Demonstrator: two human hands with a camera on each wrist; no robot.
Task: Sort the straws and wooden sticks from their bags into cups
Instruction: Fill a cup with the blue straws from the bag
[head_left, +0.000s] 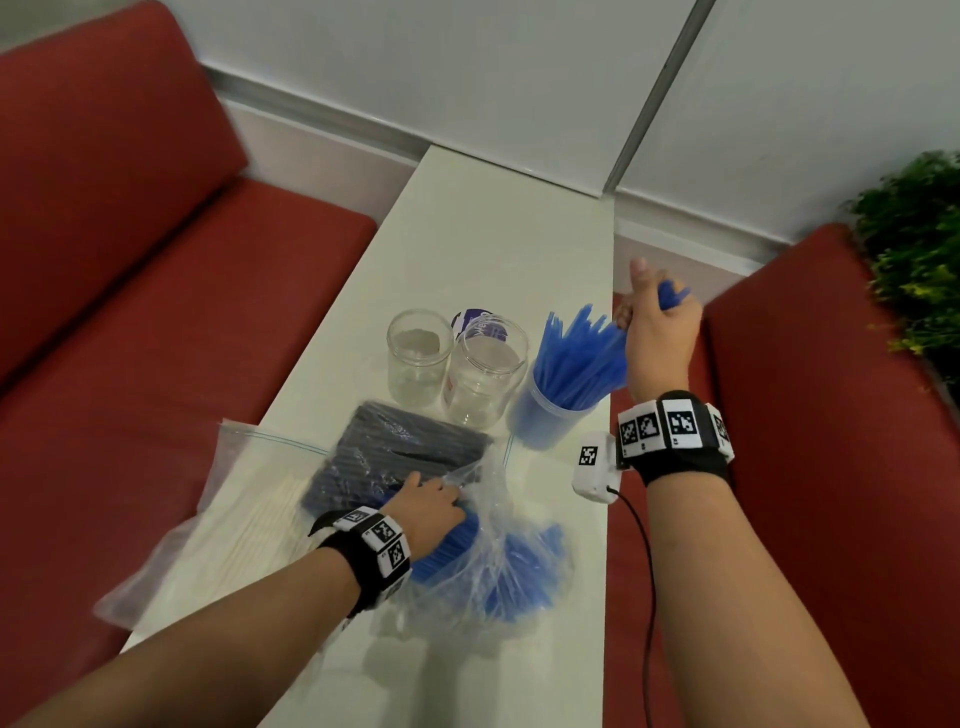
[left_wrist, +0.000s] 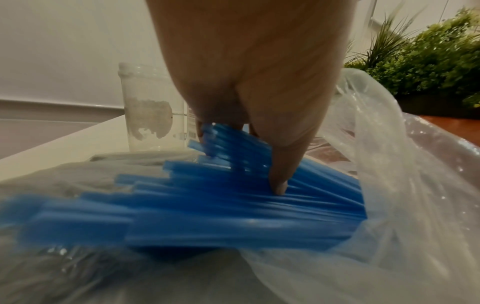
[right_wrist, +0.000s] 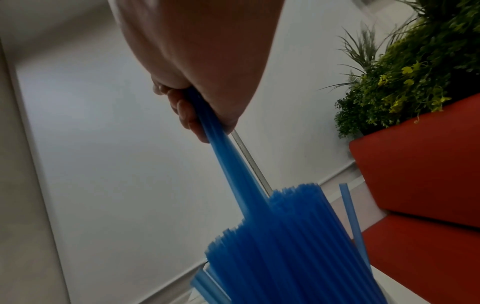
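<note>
your white table (head_left: 467, 249) runs between two red benches (head_left: 130, 270), and it carries three bags and three cups. the largest bag, a flat zip bag of pale wooden sticks (head_left: 244, 525), lies at the near left edge; beside it sits a pack of dark straws (head_left: 395, 452), and to the right a crumpled clear bag (head_left: 498, 561) with loose blue straws (left_wrist: 207, 205) inside. behind them stand two empty clear cups (head_left: 418, 358), touching side by side, and one cup at the right (head_left: 545, 421) packed with upright blue straws, too many to count. your left hand (head_left: 431, 506) reaches into the crumpled bag, fingers curled round a small bunch of blue straws. your right hand (head_left: 657, 332) is raised over the full cup, clamped on a few blue straws (right_wrist: 226, 156) whose lower ends sit among those in the cup.
</note>
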